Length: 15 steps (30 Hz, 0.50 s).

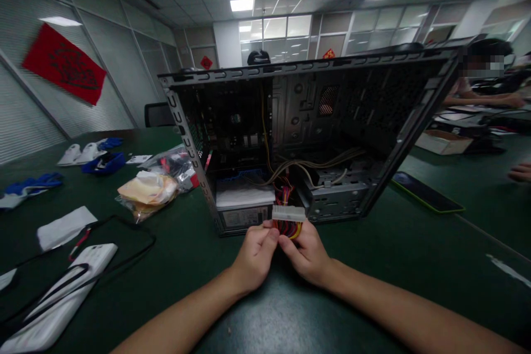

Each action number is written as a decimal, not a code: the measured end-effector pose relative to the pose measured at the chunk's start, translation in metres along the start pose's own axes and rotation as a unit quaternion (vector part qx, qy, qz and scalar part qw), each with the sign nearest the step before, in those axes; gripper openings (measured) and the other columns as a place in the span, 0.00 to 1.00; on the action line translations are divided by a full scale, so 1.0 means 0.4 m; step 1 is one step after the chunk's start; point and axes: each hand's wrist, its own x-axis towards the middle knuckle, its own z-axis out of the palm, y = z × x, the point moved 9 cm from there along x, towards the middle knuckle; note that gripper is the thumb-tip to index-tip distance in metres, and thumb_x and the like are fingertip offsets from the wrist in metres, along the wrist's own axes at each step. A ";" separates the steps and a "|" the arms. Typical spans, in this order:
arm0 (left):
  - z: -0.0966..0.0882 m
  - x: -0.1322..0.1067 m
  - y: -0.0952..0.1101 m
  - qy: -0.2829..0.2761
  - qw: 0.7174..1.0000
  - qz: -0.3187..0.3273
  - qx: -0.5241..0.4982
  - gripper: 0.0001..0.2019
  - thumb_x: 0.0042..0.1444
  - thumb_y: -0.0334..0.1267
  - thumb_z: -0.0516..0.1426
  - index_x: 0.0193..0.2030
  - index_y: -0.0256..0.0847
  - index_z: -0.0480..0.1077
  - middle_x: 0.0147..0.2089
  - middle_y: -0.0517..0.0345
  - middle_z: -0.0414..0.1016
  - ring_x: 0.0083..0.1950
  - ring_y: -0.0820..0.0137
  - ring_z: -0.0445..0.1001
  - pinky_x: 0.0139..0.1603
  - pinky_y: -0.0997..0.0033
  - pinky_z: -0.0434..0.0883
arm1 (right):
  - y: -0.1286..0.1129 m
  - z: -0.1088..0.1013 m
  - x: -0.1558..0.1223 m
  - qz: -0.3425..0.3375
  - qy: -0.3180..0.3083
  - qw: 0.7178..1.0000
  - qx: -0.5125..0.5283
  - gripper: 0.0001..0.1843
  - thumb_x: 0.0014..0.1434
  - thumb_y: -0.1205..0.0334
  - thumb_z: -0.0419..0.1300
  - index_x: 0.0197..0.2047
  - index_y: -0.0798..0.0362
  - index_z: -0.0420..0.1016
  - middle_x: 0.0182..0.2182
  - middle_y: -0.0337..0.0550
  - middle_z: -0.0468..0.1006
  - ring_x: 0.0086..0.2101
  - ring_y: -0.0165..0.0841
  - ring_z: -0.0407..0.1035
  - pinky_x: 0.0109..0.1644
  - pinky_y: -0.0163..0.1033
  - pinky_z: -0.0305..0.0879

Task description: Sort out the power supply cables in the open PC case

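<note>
An open computer case (307,69) stands on the green table, its inside facing me. Just in front of its lower edge, my left hand (257,254) and my right hand (309,251) pinch a bundle of coloured power cables (288,228) from both sides. A wide white power connector (289,213) tops the bundle, above my fingers. From there the wires run back into the case, beside the power supply (243,217) at lower left, which has a white sheet over it. Grey cables (307,165) cross the dark interior. Behind the connector, part of the wiring is hidden.
At left lie a white power strip (62,298) with black cord, plastic bags (149,191) and blue-and-white gloves (35,182). A dark, green-edged flat object (427,192) lies right of the case. Another person (477,80) sits at far right, near an open box (443,141).
</note>
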 end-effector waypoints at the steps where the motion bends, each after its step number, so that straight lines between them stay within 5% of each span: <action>1: -0.001 -0.002 0.008 0.004 1.000 0.009 -0.008 0.31 0.68 0.58 0.42 0.22 0.37 0.65 0.25 0.57 0.65 0.30 0.69 0.64 0.36 0.69 0.65 | -0.008 -0.003 -0.001 -0.008 0.004 1.000 -0.009 0.14 0.67 0.60 0.52 0.51 0.52 0.75 0.44 0.50 0.78 0.46 0.40 0.72 0.51 0.46 0.68; 5: -0.032 -0.004 0.035 0.070 0.995 0.049 -0.050 0.24 0.64 0.58 0.51 0.43 0.36 0.70 0.43 0.48 0.72 0.45 0.62 0.70 0.49 0.64 0.67 | -0.041 -0.031 0.008 -0.041 0.029 0.998 -0.040 0.16 0.65 0.60 0.53 0.54 0.52 0.72 0.51 0.53 0.74 0.52 0.44 0.68 0.55 0.52 0.66; 7: -0.037 0.001 0.028 0.072 0.994 0.054 -0.070 0.28 0.58 0.64 0.54 0.45 0.37 0.68 0.43 0.49 0.71 0.44 0.63 0.69 0.48 0.65 0.67 | -0.068 -0.026 0.014 -0.089 -0.003 0.996 -0.019 0.17 0.66 0.63 0.50 0.56 0.53 0.69 0.52 0.53 0.74 0.53 0.43 0.69 0.56 0.51 0.66; 11: 0.017 0.015 -0.031 -0.066 0.993 -0.014 -0.100 0.38 0.46 0.78 0.48 0.29 0.38 0.63 0.27 0.61 0.62 0.29 0.71 0.60 0.34 0.71 0.65 | -0.098 0.007 0.015 -0.142 -0.060 0.988 0.020 0.16 0.66 0.66 0.49 0.55 0.54 0.67 0.39 0.50 0.79 0.40 0.39 0.74 0.44 0.45 0.70; 15: 0.060 0.007 -0.041 -0.188 0.973 -0.050 -0.122 0.47 0.47 0.80 0.37 0.40 0.35 0.71 0.38 0.50 0.73 0.39 0.63 0.68 0.46 0.64 0.70 | -0.089 0.012 0.016 -0.129 -0.017 0.991 -0.020 0.08 0.66 0.68 0.49 0.44 0.53 0.67 0.27 0.43 0.76 0.27 0.34 0.69 0.33 0.40 0.65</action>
